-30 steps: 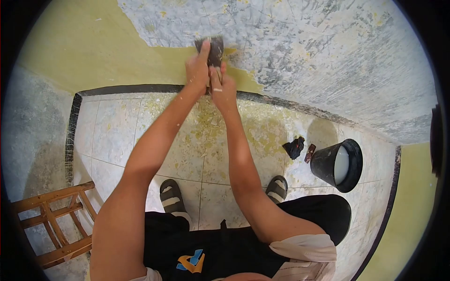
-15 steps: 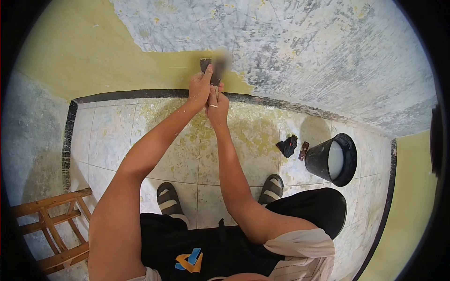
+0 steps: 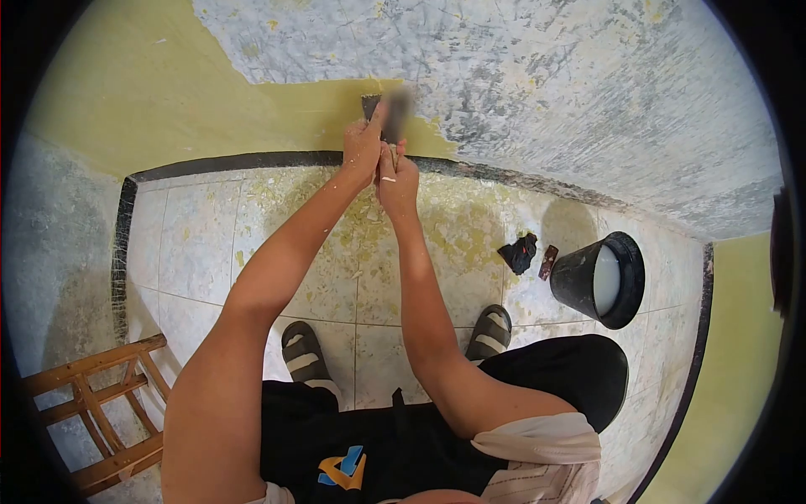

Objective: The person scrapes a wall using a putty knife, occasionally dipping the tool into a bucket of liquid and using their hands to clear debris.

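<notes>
My right hand [image 3: 400, 183] is wrapped around the handle of a paint scraper [image 3: 371, 104], low on the wall. Higher up on the same tool, my left hand [image 3: 362, 149] grips it near the blade with the thumb extended along it. The dark blade lies against the yellow-green paint [image 3: 294, 105], just under the edge of the bared grey-white wall [image 3: 537, 92]. A blurred patch hides part of the blade. Pale flecks stick to both hands and forearms.
Paint flakes litter the tiled floor [image 3: 319, 294] below the wall. On the right, a black bucket [image 3: 575, 281] holds cloudy liquid, beside a crumpled black bag [image 3: 518, 254] and a small brown block [image 3: 548, 262]. A wooden ladder-like frame [image 3: 92, 412] stands at left.
The whole view has shifted slightly, with the wall higher in the picture. Both hands keep their hold on the scraper, which stays near the same paint edge.
</notes>
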Demonstrator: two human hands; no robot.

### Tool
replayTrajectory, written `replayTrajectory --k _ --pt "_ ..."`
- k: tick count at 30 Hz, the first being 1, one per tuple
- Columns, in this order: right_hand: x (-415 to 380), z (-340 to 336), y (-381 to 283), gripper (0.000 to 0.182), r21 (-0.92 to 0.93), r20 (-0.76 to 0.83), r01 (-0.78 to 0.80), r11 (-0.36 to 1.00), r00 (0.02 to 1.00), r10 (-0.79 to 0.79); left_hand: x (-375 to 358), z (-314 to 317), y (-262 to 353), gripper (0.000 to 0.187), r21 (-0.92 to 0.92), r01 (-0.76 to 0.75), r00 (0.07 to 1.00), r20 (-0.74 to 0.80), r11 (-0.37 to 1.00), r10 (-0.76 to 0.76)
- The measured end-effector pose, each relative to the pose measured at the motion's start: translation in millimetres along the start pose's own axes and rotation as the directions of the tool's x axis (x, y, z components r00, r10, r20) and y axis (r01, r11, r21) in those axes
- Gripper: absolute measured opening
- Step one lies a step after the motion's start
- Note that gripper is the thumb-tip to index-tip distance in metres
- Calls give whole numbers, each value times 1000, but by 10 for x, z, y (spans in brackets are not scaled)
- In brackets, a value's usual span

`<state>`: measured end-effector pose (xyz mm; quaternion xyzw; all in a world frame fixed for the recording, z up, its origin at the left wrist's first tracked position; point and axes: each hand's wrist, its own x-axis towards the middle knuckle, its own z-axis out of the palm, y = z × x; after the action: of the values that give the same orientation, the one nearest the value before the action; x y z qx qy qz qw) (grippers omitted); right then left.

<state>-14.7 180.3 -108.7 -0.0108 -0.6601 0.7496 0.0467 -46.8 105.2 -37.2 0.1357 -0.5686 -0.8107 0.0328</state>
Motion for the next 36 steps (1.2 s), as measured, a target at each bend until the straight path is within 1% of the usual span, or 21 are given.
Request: replayTrajectory --k 1,3,5,7,10,11,12,13,14,15,16,18,20,22,25,26,28,30,31,33,36 --pt "21 -25 -11 33 -53 12 62 997 998 -62 -3 25 -8 49 -3 6 1000 -3 1000 -6" --pt "60 -70 -37 34 -81 22 59 995 998 -57 -21 78 -18 46 -130 29 999 -19 991 -32" --pt "66 -116 -22 35 -106 30 62 992 998 -59 -32 116 -64 45 -176 39 999 -20 984 -43" --pt "102 -130 19 39 -254 -25 160 954 985 -172 -11 147 -51 44 -215 39 999 -17 976 -44" --pt "81 -229 -219 43 -318 -6 67 946 997 -73 27 130 -124 45 -206 115 993 2 972 -117" --pt "97 -247 -231 43 -318 -5 61 946 998 -66 96 146 -207 45 -242 72 997 -4 968 -76" --pt "143 -255 -249 43 -343 -19 158 926 984 -175 165 142 -280 46 -279 29 999 -11 960 -34" --pt "196 -258 -264 43 -371 -28 252 894 959 -282 164 172 -183 46 -281 32 999 -15 959 -38" --pt "237 -232 -446 43 -374 -24 246 894 961 -275 119 233 32 48 -365 20 1000 26 931 -12" --pt "268 -197 -760 43 -389 42 240 889 969 -243 60 289 195 50 -446 17 998 68 895 15" --pt "305 -164 -946 43 -401 105 242 884 970 -218 32 308 320 50 -445 21 997 72 895 12" --pt "271 -22 -955 42 -342 113 251 906 968 -225 15 270 548 50 -281 -29 999 -28 959 21" --pt "175 125 -839 43 -175 45 264 948 964 -261 -1 184 579 50 -254 -69 998 -5 965 70" --pt "162 249 -581 43 -147 -4 235 961 971 -238 -16 110 563 47 -105 -37 998 -45 994 33" --pt "60 262 -162 43 20 -22 89 996 996 -89 -31 43 330 43 6 -28 998 -57 1000 28" --pt "42 236 22 42 39 -52 116 993 992 -113 -11 23 224 43 7 -27 998 -56 1000 27" --pt "-30 161 -16 41 52 -81 141 989 987 -136 -43 50 126 47 55 -17 1000 25 998 15" --pt "-76 3 -57 40 143 14 -109 984 994 108 -85 124 44 49 -6 9 1000 20 1000 -8" --pt "-84 -13 -70 40 140 13 -110 984 994 110 -99 160 40 45 6 32 999 25 999 -32" --pt "-49 -28 -116 40 182 -41 5 983 999 2 -74 191 41 43 15 49 998 31 999 -49" --pt "-35 -104 -144 40 114 -11 -32 993 999 33 -22 176 4 44 30 80 995 55 996 -81"
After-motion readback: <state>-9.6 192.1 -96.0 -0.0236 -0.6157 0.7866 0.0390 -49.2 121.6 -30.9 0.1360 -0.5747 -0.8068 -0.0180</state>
